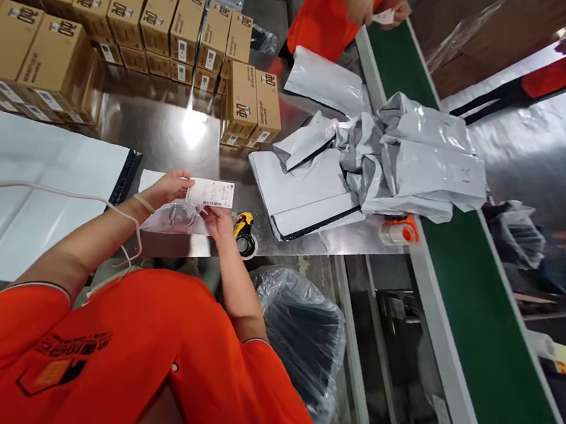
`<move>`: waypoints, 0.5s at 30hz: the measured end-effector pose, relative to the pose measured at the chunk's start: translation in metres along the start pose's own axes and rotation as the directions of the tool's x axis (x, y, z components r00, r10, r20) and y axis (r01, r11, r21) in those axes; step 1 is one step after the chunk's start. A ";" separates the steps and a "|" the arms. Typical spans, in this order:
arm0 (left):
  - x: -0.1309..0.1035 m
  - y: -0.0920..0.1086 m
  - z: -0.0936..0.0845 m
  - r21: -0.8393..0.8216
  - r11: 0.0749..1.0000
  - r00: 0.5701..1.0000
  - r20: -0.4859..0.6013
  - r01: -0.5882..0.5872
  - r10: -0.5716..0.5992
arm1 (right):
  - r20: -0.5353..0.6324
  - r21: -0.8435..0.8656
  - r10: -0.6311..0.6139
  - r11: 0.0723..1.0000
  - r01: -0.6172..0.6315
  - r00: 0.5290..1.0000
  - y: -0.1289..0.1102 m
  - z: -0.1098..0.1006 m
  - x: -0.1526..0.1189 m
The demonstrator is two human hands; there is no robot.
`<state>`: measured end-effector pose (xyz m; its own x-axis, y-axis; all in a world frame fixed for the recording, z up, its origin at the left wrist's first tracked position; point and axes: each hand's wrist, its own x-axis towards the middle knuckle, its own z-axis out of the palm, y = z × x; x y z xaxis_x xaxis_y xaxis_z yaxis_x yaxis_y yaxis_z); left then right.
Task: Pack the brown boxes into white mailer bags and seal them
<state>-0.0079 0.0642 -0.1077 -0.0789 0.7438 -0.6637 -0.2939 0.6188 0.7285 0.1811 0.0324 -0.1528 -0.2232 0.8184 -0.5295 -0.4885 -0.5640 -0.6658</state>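
A white printed label (212, 193) is held flat between my two hands above the near edge of the metal table (162, 133). The fingers of my left hand (173, 187) pinch its left end. My right hand (218, 221) grips its lower edge near the right end. Beneath the label lies a white package (171, 218) with a translucent, wrinkled front. Just right of my right hand is a yellow and black tape dispenser (244, 232).
Brown boxes (127, 7) stand in rows at the back left. White mailer bags (301, 193) pile up on the right, reaching over a green conveyor (486, 339). A large white sheet (28, 183) covers the left. A lined bin (300, 334) stands below. Another person (324, 14) holds paper.
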 end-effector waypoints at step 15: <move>0.014 0.003 -0.007 0.121 0.982 0.976 0.182 -0.141 0.118 | -0.060 -0.371 -0.280 0.898 0.239 0.958 0.006 -0.020 -0.006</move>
<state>-0.0166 0.0748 -0.1163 0.0615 0.8451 -0.5311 -0.1619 0.5335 0.8302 0.1958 0.0214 -0.1640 -0.0267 0.9354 -0.3526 -0.1792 -0.3514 -0.9189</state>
